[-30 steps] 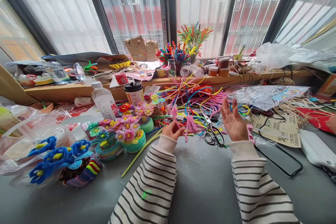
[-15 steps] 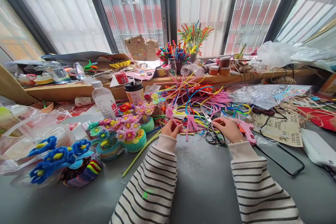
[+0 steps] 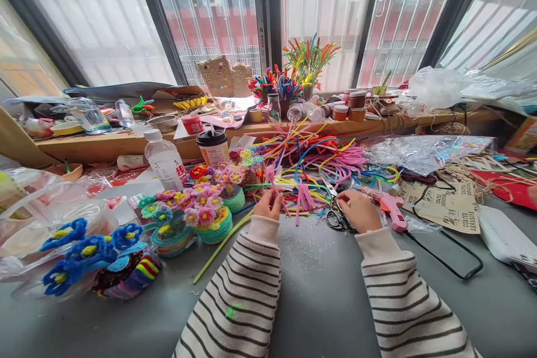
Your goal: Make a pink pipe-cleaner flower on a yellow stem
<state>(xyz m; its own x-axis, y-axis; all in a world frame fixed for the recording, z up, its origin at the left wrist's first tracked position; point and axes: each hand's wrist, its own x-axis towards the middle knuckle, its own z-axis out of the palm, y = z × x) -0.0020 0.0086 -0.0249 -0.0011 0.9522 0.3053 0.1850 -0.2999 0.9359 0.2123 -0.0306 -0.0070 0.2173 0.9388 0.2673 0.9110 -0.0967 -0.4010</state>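
My left hand (image 3: 268,205) is closed in a pinch on a pink pipe cleaner (image 3: 271,175), whose fuzzy, bent upper end rises above the fingertips. To its right, short pink pipe cleaner pieces (image 3: 305,197) lie bunched on the table. My right hand (image 3: 358,210) hovers low beside black-handled scissors (image 3: 334,193) and partly covers their handles. Its fingers are curled together; whatever they pinch is too small or hidden to make out. The scissors' blades point away, toward a heap of long coloured pipe cleaners (image 3: 319,156).
Pots of fuzzy flowers (image 3: 213,229) and a plastic bottle (image 3: 163,159) stand left, near a lidded cup (image 3: 212,148). A pink glue gun (image 3: 392,210) with a black cord lies right, beside sandpaper sheets (image 3: 455,207) and a white device (image 3: 505,235). Small clippings dot the grey table.
My right hand has shifted left, closer over the scissors' handles, leaving more of the glue gun in sight. The pink pipe cleaner in my left hand has turned a little.
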